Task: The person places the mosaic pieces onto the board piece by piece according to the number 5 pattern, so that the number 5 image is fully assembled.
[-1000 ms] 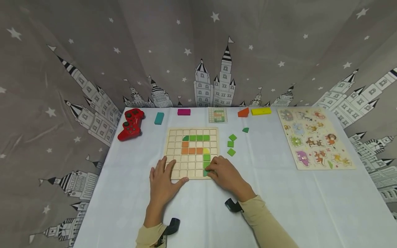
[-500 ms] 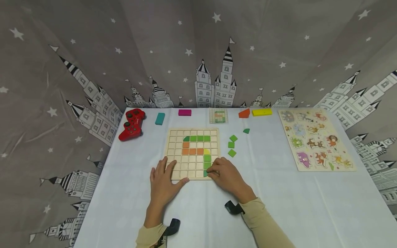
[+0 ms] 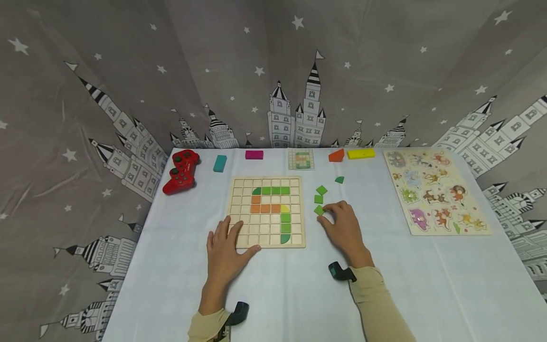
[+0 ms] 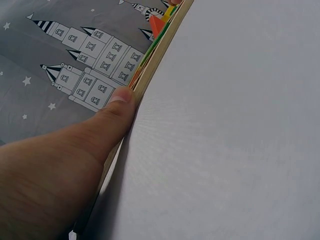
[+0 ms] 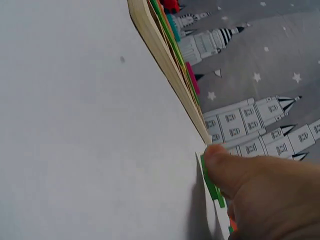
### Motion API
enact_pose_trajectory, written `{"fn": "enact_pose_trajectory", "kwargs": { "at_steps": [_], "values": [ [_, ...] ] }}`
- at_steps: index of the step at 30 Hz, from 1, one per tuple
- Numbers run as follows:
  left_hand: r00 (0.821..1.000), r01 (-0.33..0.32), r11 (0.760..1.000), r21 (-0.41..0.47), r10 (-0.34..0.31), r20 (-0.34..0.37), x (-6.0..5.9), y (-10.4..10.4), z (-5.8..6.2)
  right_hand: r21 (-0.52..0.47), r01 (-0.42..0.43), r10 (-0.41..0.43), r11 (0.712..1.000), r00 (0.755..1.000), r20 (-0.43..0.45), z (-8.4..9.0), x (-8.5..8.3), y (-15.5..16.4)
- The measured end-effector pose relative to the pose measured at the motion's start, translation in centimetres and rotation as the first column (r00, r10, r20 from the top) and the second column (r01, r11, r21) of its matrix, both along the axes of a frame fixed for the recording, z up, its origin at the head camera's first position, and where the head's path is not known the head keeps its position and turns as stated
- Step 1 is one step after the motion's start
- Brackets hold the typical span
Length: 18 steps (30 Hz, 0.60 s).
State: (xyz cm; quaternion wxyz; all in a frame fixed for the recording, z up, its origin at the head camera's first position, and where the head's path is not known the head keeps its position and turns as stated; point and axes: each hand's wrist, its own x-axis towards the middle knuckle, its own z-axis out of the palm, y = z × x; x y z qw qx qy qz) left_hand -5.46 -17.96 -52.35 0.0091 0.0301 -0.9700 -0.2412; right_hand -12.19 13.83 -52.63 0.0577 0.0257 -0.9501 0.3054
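In the head view, a wooden grid board lies on the white table, with green, orange and yellow tiles set in some of its cells. My left hand rests with fingers spread on the board's near left corner. The left wrist view has the thumb against the board's near edge. To the right of the board, my right hand pinches a green square tile between thumb and forefinger. Farther back lie two more green squares and a dark green quarter-round tile.
A small pattern card is behind the board. Along the back are a red game controller, a teal block, a magenta block, an orange block and a yellow block. An animal puzzle board lies at right.
My right hand has left the dark green rounded tile in the board's near row and moved right to the nearest loose green square tile. The left hand has stayed in place.
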Motion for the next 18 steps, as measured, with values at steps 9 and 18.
{"fn": "enact_pose_trajectory", "kwargs": {
  "at_steps": [9, 18],
  "values": [
    [1.000, -0.003, 1.000, 0.011, 0.003, -0.004, -0.1, 0.1, 0.0, 0.071, 0.037, -0.039, 0.997, 0.999, 0.031, -0.1, -0.6, -0.9],
    [1.000, -0.002, 1.000, 0.015, 0.002, -0.009, 0.0, 0.0, 0.0, 0.032, -0.226, 0.228, 0.974, 0.970, -0.087, 0.8, 1.4, -4.6]
  ]
}}
